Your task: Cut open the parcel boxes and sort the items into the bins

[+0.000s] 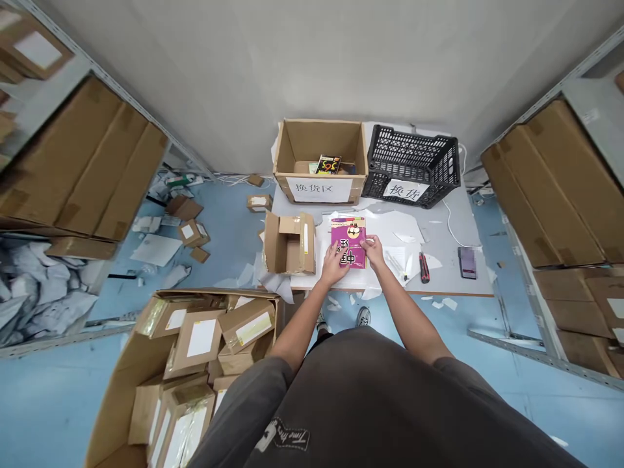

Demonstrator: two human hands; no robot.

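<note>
A purple book (351,239) with a cartoon face and large characters on its cover lies over the white-covered table in front of me. My left hand (334,265) grips its lower left edge, fingers reaching onto the cover. At the right edge, my right hand (374,251) pinches the book between thumb and fingers. Left of the book stands a small open carton (305,246), its flaps spread. To the right of my hands lies a red and black box cutter (424,268).
Behind stand a large labelled carton (319,190) containing several books and a black plastic crate (414,156). A phone (467,262) lies near the table's right end. A big box of parcels (199,338) stands at my left. Loaded shelves flank both sides.
</note>
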